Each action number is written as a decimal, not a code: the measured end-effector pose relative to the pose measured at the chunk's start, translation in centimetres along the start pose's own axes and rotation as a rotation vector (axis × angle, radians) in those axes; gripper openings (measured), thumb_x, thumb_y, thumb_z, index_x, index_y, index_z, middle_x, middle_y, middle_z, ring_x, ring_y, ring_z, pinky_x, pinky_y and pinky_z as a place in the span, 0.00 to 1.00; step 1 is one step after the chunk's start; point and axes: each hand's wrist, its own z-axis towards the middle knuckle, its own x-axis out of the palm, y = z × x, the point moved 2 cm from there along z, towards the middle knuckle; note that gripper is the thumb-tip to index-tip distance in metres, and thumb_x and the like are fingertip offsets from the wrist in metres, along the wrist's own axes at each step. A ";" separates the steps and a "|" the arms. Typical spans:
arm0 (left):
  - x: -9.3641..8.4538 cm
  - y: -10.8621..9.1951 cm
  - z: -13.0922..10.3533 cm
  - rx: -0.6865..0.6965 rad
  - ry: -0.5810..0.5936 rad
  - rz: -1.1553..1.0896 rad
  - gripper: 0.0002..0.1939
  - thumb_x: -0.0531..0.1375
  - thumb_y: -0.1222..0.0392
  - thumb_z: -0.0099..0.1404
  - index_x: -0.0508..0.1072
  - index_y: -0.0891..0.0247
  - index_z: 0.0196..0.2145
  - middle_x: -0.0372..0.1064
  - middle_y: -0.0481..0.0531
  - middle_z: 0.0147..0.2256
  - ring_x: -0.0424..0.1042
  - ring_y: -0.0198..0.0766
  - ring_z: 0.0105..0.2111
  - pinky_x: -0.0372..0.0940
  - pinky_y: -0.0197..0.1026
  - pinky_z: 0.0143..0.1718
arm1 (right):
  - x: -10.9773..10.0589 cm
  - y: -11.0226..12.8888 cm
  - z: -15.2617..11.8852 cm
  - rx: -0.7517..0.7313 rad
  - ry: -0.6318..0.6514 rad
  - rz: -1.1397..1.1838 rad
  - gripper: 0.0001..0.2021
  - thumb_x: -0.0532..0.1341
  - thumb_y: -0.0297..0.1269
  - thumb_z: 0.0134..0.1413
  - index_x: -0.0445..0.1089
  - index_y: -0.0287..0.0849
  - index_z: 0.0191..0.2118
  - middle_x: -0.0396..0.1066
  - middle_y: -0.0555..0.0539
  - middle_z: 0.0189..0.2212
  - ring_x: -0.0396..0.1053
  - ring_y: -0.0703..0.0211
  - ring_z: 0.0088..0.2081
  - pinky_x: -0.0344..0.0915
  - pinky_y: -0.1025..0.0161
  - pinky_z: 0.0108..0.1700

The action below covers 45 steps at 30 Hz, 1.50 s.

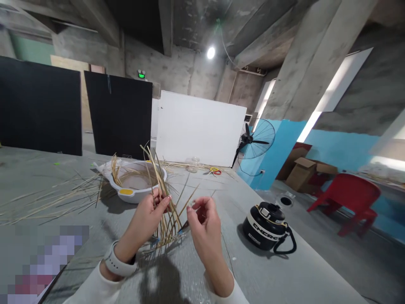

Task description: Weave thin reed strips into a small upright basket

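My left hand [146, 219], with a white watch on its wrist, is closed around upright strips of a partly woven straw-coloured piece [166, 230]. The strips fan upward past my thumb, and the piece's lower edge rests near the table, with small blue bits at its sides. Just right of it, my right hand [207, 228] is raised with curled fingers, thumb and forefinger close together. Whatever lies between those fingertips is too small to make out. A few loose strip ends stick out between the two hands.
A white basin [139, 197] holding coiled strips stands behind my left hand. Long loose strips [68, 194] lie to the left. Scissors [212, 171] and a clear jar [193, 164] are at the back. A black bottle [264, 228] stands near the table's right edge.
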 end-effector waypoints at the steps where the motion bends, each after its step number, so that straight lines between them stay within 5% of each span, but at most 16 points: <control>1: 0.0 0.2 0.1 0.027 -0.013 0.020 0.10 0.54 0.53 0.62 0.65 0.63 0.31 0.65 0.47 0.27 0.68 0.36 0.29 0.65 0.39 0.34 | 0.2 -0.1 0.0 0.005 0.051 -0.050 0.04 0.55 0.34 0.50 0.58 0.43 0.32 0.60 0.54 0.24 0.58 0.65 0.23 0.55 0.68 0.26; 4: 0.2 0.7 0.3 0.047 -0.037 0.049 0.10 0.54 0.54 0.62 0.66 0.64 0.32 0.66 0.48 0.27 0.68 0.37 0.30 0.63 0.39 0.34 | 0.9 -0.4 -0.1 0.030 0.166 -0.219 0.06 0.58 0.34 0.45 0.58 0.43 0.30 0.61 0.54 0.21 0.59 0.63 0.23 0.53 0.67 0.26; 9: 0.6 0.7 0.2 0.039 -0.056 0.094 0.09 0.54 0.54 0.62 0.66 0.63 0.30 0.66 0.47 0.26 0.66 0.37 0.28 0.61 0.38 0.32 | 1.7 -1.1 -0.1 0.072 0.164 -0.328 0.10 0.59 0.37 0.44 0.57 0.43 0.33 0.62 0.55 0.19 0.60 0.62 0.21 0.50 0.66 0.25; 18: 0.8 0.1 0.0 0.065 -0.015 0.165 0.10 0.52 0.56 0.63 0.64 0.62 0.27 0.65 0.48 0.26 0.66 0.38 0.29 0.60 0.39 0.34 | 1.9 -1.5 -0.3 0.075 0.190 -0.249 0.12 0.56 0.29 0.43 0.56 0.42 0.37 0.61 0.57 0.18 0.62 0.62 0.21 0.50 0.67 0.24; 24: 0.5 1.2 0.4 0.011 0.009 0.047 0.11 0.54 0.52 0.62 0.64 0.63 0.31 0.65 0.47 0.26 0.67 0.38 0.29 0.62 0.39 0.34 | 1.9 -1.2 -0.4 -0.047 0.300 -0.181 0.23 0.54 0.27 0.48 0.55 0.41 0.52 0.61 0.58 0.18 0.61 0.63 0.20 0.52 0.68 0.25; 31: 0.2 1.1 0.3 0.045 -0.002 0.191 0.12 0.54 0.51 0.62 0.65 0.63 0.28 0.61 0.47 0.25 0.63 0.37 0.28 0.61 0.38 0.32 | 1.8 -1.8 -0.3 -0.124 0.345 -0.297 0.18 0.54 0.28 0.48 0.65 0.43 0.47 0.63 0.56 0.18 0.61 0.64 0.20 0.50 0.68 0.25; 39: 0.5 1.1 0.3 -0.052 0.049 0.015 0.13 0.56 0.50 0.60 0.66 0.63 0.29 0.63 0.47 0.26 0.64 0.36 0.28 0.65 0.36 0.28 | 1.6 -1.6 -0.2 -0.052 0.299 -0.316 0.11 0.55 0.28 0.45 0.69 0.43 0.37 0.59 0.57 0.15 0.56 0.66 0.18 0.47 0.69 0.23; 45: 0.2 0.7 0.4 -0.067 0.054 0.010 0.12 0.56 0.51 0.60 0.66 0.63 0.30 0.62 0.46 0.27 0.65 0.35 0.28 0.65 0.33 0.25 | 1.7 -1.8 -0.1 -0.021 0.268 -0.251 0.12 0.55 0.29 0.46 0.70 0.42 0.39 0.57 0.57 0.15 0.55 0.66 0.18 0.47 0.69 0.23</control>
